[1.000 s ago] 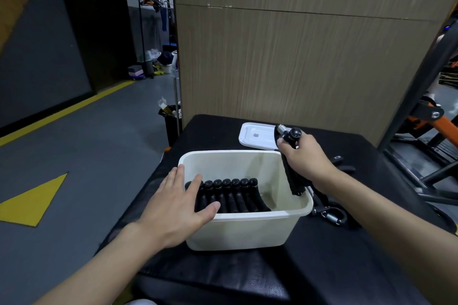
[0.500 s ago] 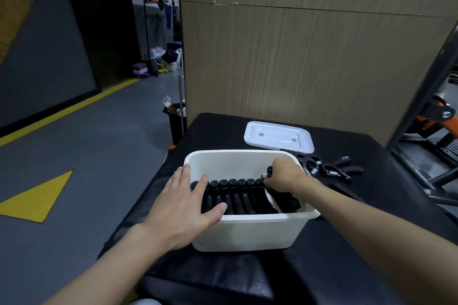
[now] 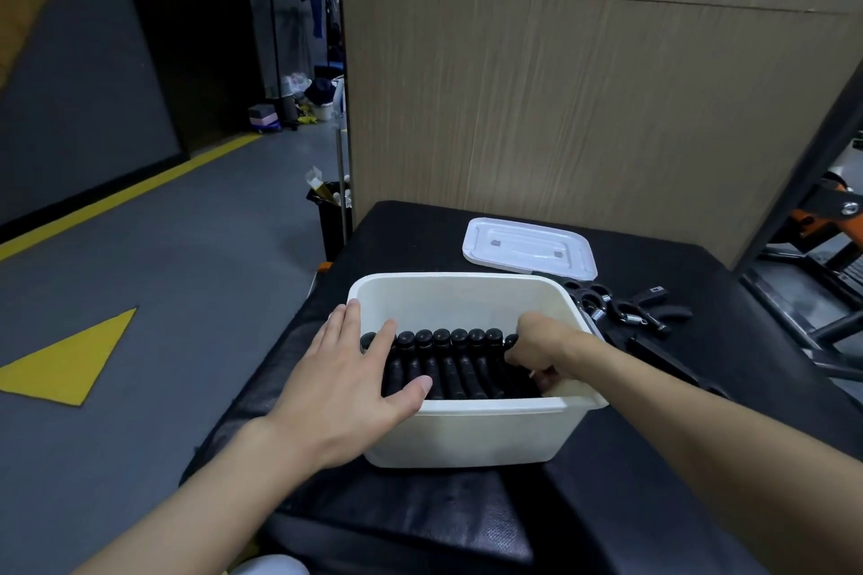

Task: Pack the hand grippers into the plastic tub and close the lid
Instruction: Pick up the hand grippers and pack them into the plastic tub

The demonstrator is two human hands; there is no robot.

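Inside white plastic tub [image 3: 467, 444], right hand [image 3: 544, 348] grips black hand gripper [image 3: 512, 339], seating it; left hand [image 3: 345, 388], fingers straight, steadies tub's left rim. Next: fetch loose grippers [image 3: 635, 315] right of tub.

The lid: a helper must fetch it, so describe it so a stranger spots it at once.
Find the black padded table before the wood-panelled wall. Behind the open white tub, near its far right corner, lies the lid. It is the only flat white rectangle there, unlike the loose black hand grippers beside it.
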